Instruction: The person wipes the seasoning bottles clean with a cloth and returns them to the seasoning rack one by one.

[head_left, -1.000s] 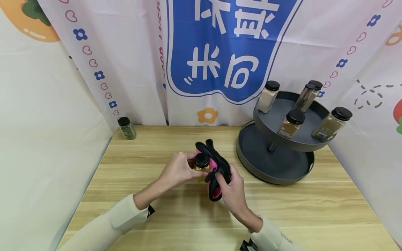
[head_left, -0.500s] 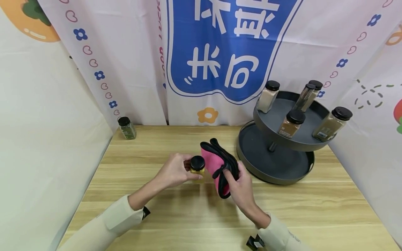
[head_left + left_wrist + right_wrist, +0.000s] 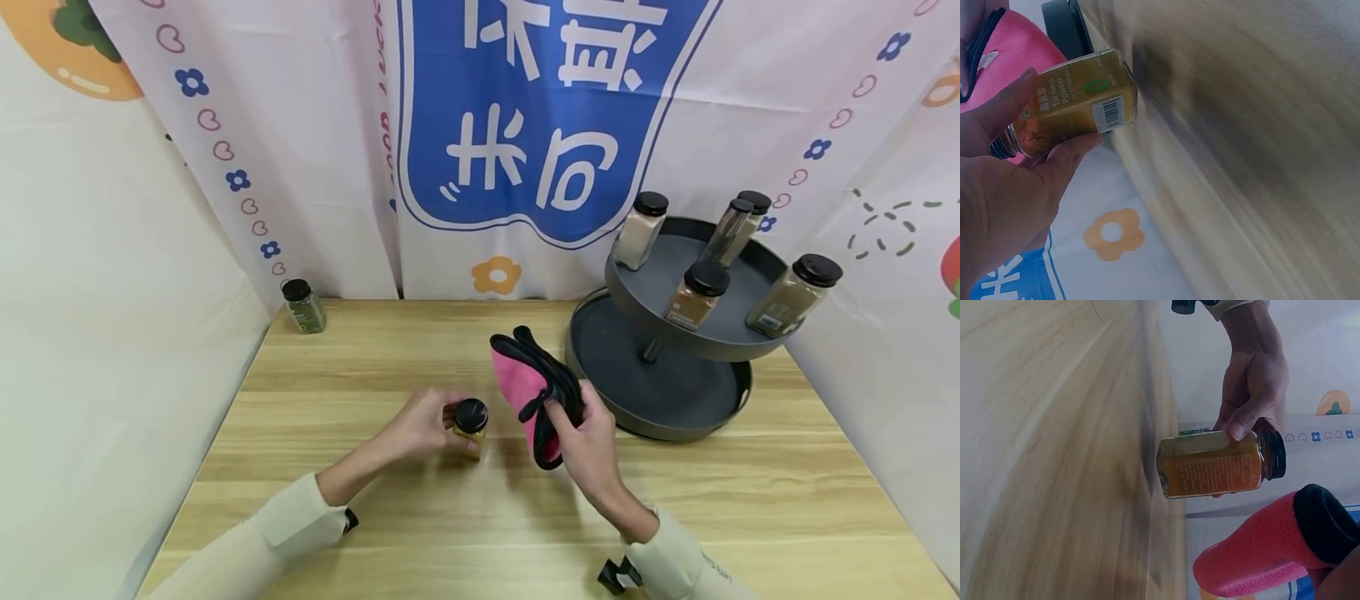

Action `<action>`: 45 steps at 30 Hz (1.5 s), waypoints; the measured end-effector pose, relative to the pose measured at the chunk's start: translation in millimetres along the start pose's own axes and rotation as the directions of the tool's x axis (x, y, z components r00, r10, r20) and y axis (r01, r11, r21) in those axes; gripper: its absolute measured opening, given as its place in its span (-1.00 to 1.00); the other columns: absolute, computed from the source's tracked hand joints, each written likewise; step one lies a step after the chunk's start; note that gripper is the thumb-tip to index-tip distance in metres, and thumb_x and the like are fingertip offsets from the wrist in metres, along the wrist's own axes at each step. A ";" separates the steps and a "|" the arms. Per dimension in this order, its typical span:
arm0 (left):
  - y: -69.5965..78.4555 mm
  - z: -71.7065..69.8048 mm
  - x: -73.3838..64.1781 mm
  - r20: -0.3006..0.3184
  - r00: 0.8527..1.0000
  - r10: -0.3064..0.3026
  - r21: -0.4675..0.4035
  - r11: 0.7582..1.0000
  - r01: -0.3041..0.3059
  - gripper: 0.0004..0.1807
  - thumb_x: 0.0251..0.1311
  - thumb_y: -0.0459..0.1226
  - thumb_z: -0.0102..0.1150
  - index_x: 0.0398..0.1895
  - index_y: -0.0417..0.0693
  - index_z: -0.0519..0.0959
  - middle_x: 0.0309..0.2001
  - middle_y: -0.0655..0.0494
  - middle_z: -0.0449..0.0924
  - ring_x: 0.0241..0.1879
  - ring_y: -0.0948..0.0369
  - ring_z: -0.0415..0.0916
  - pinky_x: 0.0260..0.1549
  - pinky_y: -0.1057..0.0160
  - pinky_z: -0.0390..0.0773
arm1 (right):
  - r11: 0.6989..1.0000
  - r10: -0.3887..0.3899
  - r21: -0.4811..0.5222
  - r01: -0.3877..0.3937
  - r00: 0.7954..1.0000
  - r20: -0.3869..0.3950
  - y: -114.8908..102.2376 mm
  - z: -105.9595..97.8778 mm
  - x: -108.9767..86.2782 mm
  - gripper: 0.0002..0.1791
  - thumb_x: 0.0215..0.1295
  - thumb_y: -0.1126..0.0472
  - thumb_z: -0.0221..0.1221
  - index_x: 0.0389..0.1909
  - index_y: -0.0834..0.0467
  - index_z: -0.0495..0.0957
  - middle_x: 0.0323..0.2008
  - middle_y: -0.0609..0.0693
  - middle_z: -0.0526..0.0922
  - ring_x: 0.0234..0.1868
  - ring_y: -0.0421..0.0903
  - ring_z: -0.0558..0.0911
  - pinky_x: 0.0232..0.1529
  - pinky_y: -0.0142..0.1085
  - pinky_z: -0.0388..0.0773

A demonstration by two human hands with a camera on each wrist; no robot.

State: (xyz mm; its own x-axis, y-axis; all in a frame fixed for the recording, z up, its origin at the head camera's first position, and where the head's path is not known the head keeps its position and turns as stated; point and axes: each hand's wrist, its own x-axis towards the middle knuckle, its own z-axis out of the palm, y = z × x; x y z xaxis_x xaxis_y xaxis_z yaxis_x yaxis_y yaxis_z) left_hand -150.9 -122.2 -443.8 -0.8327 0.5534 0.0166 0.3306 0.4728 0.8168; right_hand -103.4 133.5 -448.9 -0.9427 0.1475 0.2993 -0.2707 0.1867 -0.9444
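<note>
Nearest, the right hand (image 3: 592,446) grips a folded pink cloth (image 3: 516,385); to its left, the left hand (image 3: 423,425) pinches a turmeric jar (image 3: 1072,105), near upright, seemingly just above the table (image 3: 450,533). For setting down, lower it level, cloth well clear. Beyond, at right, stands a two-tier rack (image 3: 651,296).

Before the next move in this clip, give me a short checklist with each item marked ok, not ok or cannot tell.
1. Turmeric jar held by the left hand: ok, between thumb and fingers.
2. Black lid on the jar: ok, in place; how tight, cannot tell.
3. Pink cloth with black trim held by the right hand: ok.
4. Cloth apart from the jar: ok, a gap shows in the head view.
5. Jar's base resting on the table: cannot tell, contact is unclear.
6. A hand free for another pickup: not ok, both are holding something.
</note>
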 end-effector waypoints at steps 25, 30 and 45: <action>-6.0 12.5 -5.1 -0.023 1.000 0.009 0.123 0.992 -0.006 -0.31 -0.06 -0.29 0.72 0.16 -0.33 0.62 -0.03 -0.05 0.78 0.00 0.06 0.73 0.04 0.15 0.68 | 1.000 0.009 -0.002 -0.009 1.000 0.002 3.1 1.5 -1.6 -0.94 0.42 0.36 0.32 -0.18 0.19 0.64 -0.46 0.08 0.69 -0.45 -0.23 0.62 -0.45 -0.41 0.55; 3.0 20.7 -11.4 -0.148 0.985 -0.089 0.232 0.965 0.122 -0.19 -0.13 0.02 0.75 0.12 -0.30 0.65 -0.14 -0.01 0.79 -0.21 0.19 0.68 -0.14 0.11 0.69 | 1.000 0.010 -0.002 -0.010 1.000 0.003 2.9 1.1 -1.3 -0.95 0.43 0.35 0.32 -0.17 0.19 0.63 -0.48 0.08 0.67 -0.47 -0.22 0.62 -0.47 -0.40 0.54; 1.7 38.3 -11.0 -0.231 0.970 -0.079 0.287 0.947 0.146 -0.41 -0.09 0.06 0.72 -0.30 -0.17 0.61 -0.60 0.20 0.48 -0.61 0.32 0.32 -0.62 0.37 0.34 | 1.000 0.025 -0.016 -0.025 1.000 -0.002 4.6 0.9 -2.2 -0.94 0.42 0.36 0.32 -0.17 0.20 0.63 -0.48 0.09 0.68 -0.48 -0.22 0.62 -0.47 -0.40 0.55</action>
State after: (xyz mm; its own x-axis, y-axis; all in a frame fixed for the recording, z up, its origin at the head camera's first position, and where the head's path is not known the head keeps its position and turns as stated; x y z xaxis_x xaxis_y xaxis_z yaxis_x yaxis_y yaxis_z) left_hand -124.2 -101.3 -464.7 -0.9363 0.3409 0.0849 0.3193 0.7251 0.6102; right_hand -102.7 133.2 -454.1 -0.9488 0.1539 0.2760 -0.2440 0.1981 -0.9493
